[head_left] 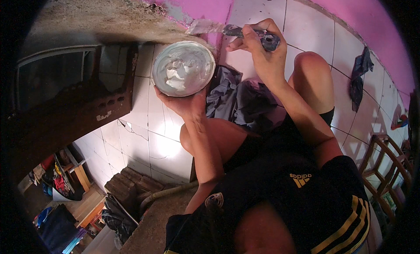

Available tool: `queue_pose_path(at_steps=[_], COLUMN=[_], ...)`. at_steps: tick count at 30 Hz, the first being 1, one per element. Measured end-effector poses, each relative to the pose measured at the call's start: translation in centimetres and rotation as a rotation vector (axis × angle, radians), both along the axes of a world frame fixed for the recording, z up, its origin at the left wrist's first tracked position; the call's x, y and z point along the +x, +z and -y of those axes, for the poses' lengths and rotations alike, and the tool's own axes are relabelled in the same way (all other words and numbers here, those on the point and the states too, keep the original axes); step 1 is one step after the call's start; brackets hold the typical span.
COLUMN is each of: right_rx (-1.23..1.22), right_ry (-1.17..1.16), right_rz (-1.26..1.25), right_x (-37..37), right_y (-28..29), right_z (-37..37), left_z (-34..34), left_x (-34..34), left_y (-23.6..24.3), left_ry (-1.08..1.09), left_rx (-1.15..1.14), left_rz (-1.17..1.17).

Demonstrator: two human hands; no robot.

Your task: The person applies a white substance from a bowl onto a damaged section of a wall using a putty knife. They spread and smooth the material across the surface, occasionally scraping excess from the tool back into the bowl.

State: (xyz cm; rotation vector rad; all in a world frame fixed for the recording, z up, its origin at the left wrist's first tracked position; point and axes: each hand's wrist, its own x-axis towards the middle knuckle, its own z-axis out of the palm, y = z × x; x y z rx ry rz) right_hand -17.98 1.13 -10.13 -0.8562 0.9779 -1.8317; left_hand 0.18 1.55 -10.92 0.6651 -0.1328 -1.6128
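Note:
My left hand (188, 106) cups a round, shallow tub (158, 79) from below, its fingers wrapped round the base. Thick white paste (177, 72) is smeared inside it. In my right hand (267, 57) is a putty knife (236, 31), gripped by its dark, paint-spotted handle with the blade pointing left. The blade overlaps the lower part of the pink wall (197, 6) near its corner; whether it touches is hard to tell. A crumpled dark grey cloth (251, 103) lies between my legs, right of the tub.
Bare, worn plaster (100, 13) shows at the far left. Dark wooden furniture (61, 118) with a glass panel stands left of me. Brown blocks (131, 184) sit at lower left. A wooden chair frame (385, 162) and a dark rag (359, 79) are on the tiled floor (258, 11) to the right.

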Motion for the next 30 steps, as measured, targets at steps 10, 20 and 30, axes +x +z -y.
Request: queue_pose_path(at_steps=[10, 20, 30], right_rx=[-0.028, -0.05, -0.266], right_ry=[-0.03, 0.165, 0.537], right_rz=[-0.249, -0.839, -1.292], right_x=[-0.4, -1.9, -3.8], right_y=[-0.8, 2.5, 0.6], right_z=[-1.0, -6.0, -8.4], left_z=[0.2, 0.2, -0.1], left_x=[-0.2, 0.1, 0.8], left_y=[-0.1, 0.5, 0.1], left_ry=[0.051, 0.03, 0.038], left_rx=[0.043, 0.118, 0.067], left_rz=[0.006, -0.078, -0.208])
